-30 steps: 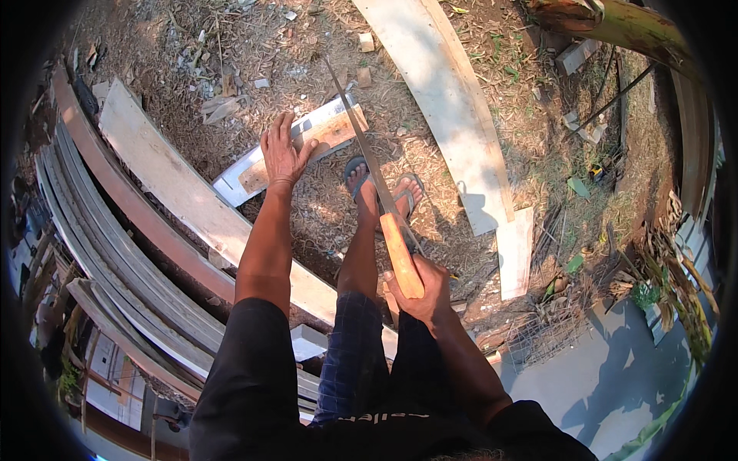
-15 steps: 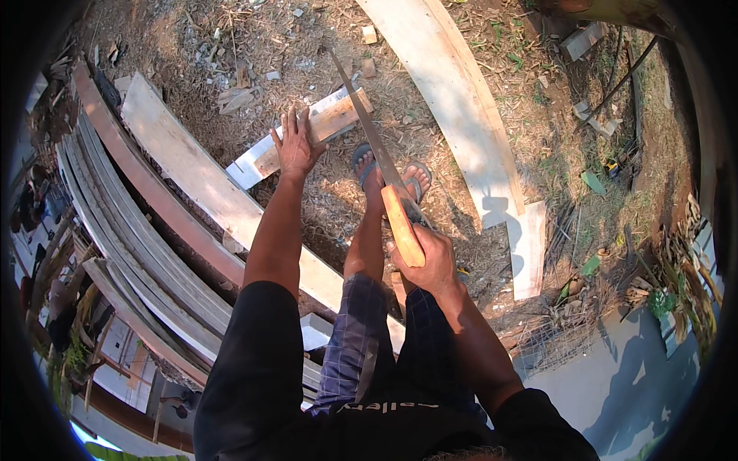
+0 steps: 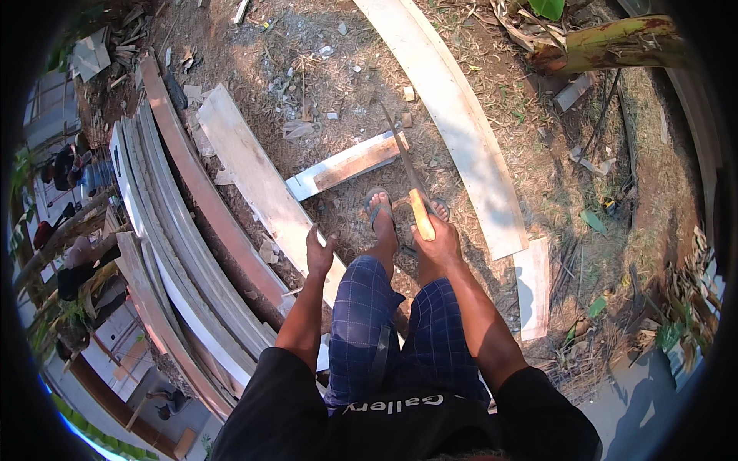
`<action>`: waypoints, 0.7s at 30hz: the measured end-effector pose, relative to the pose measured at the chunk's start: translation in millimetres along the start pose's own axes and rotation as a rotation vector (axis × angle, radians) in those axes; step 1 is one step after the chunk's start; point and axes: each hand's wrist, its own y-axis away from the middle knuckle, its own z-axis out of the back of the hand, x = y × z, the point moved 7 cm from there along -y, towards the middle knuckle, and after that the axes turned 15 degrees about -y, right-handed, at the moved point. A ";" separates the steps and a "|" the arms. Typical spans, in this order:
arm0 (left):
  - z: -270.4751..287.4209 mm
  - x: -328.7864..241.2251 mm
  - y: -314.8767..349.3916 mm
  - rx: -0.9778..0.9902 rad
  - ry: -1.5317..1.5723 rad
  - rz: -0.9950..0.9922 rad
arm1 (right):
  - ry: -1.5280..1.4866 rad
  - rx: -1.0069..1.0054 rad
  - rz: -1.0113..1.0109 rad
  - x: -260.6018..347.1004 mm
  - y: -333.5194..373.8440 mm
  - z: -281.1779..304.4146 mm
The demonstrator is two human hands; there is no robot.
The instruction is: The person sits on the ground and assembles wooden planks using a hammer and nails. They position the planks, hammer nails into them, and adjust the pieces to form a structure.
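Note:
My right hand (image 3: 438, 244) is wrapped around the orange wooden handle of a handsaw (image 3: 405, 154). The long, narrow blade points away from me, its far part over the right end of a short pale board. On that board a brownish wooden strip (image 3: 357, 164) lies lengthwise. My left hand (image 3: 320, 253) hangs above a long pale plank (image 3: 257, 173), apart from the short board; its thumb stands away from the fingers and nothing shows in it. Both sandalled feet are on the ground, just on the near side of the short board.
Long planks (image 3: 188, 223) lie stacked on the left. A wide curved-looking board (image 3: 469, 138) lies to the right, with a shorter piece (image 3: 532, 288) at its near end. A banana trunk (image 3: 615, 44) juts in at the upper right. Wood scraps and dry leaves litter the ground.
My left hand has lifted off the short board and drawn back toward me. The saw and my right hand remain together, and my view has shifted, with the planks now farther right.

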 end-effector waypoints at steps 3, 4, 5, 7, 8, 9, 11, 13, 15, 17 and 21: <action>17.9 -18.8 -40.5 0.010 0.195 -0.040 | 0.019 -0.004 -0.022 7.2 -2.2 0.3; 41.8 -70.6 -50.9 0.053 0.200 -0.108 | 0.033 -0.014 -0.033 7.8 -3.0 1.4; 34.3 -62.7 -74.8 0.051 0.324 -0.104 | 0.029 -0.003 -0.036 11.9 -1.5 0.4; 37.8 -100.3 -115.0 0.088 0.212 -0.130 | 0.037 -0.002 -0.050 13.1 -3.2 0.2; 33.3 -116.5 -133.3 0.062 0.288 -0.212 | 0.038 0.002 -0.039 13.6 -2.6 -0.8; 26.9 -136.9 -149.7 0.082 0.321 -0.290 | 0.041 0.001 -0.028 13.2 -3.3 -0.9; 12.5 -181.8 -181.3 0.171 0.179 -0.298 | -0.007 -0.033 -0.065 21.5 -5.4 -2.1; -25.8 -197.5 -206.4 0.169 0.128 -0.387 | -0.096 -0.056 -0.165 40.7 -9.8 3.6; -64.4 -203.7 -228.0 0.182 0.003 -0.381 | -0.112 -0.085 -0.099 39.5 -12.4 4.2; -97.4 -216.7 -236.3 0.310 -0.124 -0.279 | -0.017 -0.080 -0.062 46.2 -16.3 5.3; -139.8 -222.3 -254.8 0.227 -0.146 -0.147 | -0.048 -0.072 -0.121 20.4 -31.9 -2.0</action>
